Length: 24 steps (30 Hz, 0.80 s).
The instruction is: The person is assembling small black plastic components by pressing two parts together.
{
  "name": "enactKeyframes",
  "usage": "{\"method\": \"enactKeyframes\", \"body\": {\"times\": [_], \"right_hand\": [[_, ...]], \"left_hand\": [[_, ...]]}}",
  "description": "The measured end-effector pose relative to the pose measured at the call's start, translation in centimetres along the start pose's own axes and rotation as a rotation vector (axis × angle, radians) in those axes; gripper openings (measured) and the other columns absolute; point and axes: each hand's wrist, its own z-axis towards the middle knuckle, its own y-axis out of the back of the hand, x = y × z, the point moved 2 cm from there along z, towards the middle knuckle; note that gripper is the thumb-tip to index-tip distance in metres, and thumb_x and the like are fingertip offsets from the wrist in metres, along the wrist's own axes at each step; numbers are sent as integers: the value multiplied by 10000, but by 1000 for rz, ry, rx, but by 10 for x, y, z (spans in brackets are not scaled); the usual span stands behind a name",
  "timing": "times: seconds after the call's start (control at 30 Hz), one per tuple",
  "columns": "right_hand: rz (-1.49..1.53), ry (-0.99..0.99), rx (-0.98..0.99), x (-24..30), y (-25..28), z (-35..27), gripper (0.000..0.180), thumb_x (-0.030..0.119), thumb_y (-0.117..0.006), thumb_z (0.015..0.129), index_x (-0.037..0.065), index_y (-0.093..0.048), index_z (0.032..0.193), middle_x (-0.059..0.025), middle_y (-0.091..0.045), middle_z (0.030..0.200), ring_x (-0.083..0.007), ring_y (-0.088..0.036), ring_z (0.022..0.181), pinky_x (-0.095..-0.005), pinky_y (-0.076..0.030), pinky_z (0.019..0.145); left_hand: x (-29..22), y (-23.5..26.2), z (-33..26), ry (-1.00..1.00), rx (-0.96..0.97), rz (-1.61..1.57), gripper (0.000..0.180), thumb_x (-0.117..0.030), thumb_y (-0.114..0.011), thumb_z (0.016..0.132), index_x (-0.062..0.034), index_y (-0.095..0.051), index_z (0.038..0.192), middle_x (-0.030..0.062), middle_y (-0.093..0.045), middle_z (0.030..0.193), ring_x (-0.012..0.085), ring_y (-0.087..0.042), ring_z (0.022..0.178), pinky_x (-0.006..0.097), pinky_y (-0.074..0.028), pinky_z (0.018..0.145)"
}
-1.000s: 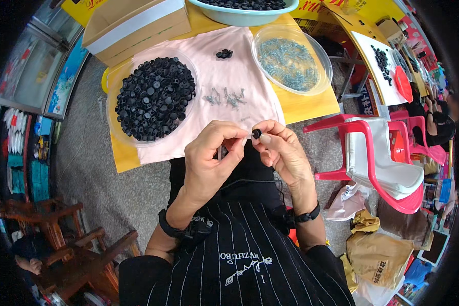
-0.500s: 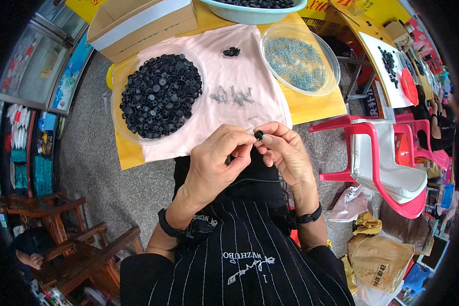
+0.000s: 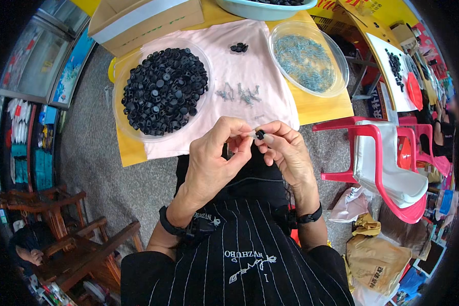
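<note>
Counts, taken relative to the pink cloth [image 3: 224,76]:

Hands: two, left hand [image 3: 214,158] and right hand [image 3: 285,150], just below the cloth's near edge, one small black cap [image 3: 260,134] pinched between them.

Clear dishes: two. One on the cloth's left side [image 3: 122,122], heaped with black caps [image 3: 163,89], too many to count. One at its right edge [image 3: 336,61], holding metal screws [image 3: 303,56], uncountable.

Loose screws [image 3: 239,94] on the cloth: about ten.

Finished black pieces [image 3: 239,48] near its far edge: a cluster of perhaps three.

Cardboard box [image 3: 143,20]: one, beyond the cloth.

Teal basin [image 3: 260,10]: one, beyond it.
</note>
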Motion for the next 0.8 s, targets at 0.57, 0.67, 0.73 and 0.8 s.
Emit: {"method": "enactKeyframes", "body": {"times": [0.57, 0.67, 0.73, 0.8], "right_hand": [[-20, -12, 10, -8, 1, 1, 172, 48, -641, 864, -14, -621, 1023, -88, -666, 870, -112, -629, 730, -222, -529, 554], [-31, 0, 12, -8, -7, 2, 154, 39, -644, 859, -17, -621, 1001, -76, -660, 862, -112, -624, 720, -225, -524, 554], [-127, 70, -27, -7, -11, 1, 137, 20, -642, 855, -14, -623, 986, -65, -658, 867, -102, -611, 705, -224, -517, 564], [-190, 108, -20, -7, -10, 0, 132, 9, -641, 852, -12, -625, 982, -64, -657, 869, -98, -604, 701, -221, -514, 570]], "left_hand": [[4, 2, -2, -25, 67, 31, 269, 61, -657, 775, -40, -568, 1008, 65, -629, 843, 123, -646, 696, 253, -530, 598], [4, 4, -1, -24, 35, 52, 257, 50, -652, 787, -42, -571, 1013, 60, -629, 830, 127, -649, 696, 252, -530, 602], [-2, 4, -1, -21, 36, 78, 248, 43, -649, 795, -43, -571, 1014, 64, -630, 826, 128, -650, 698, 253, -530, 606], [-3, 6, -1, 23, 77, 79, 216, 21, -638, 819, -44, -570, 1014, 78, -635, 819, 142, -659, 708, 259, -528, 614]]}}
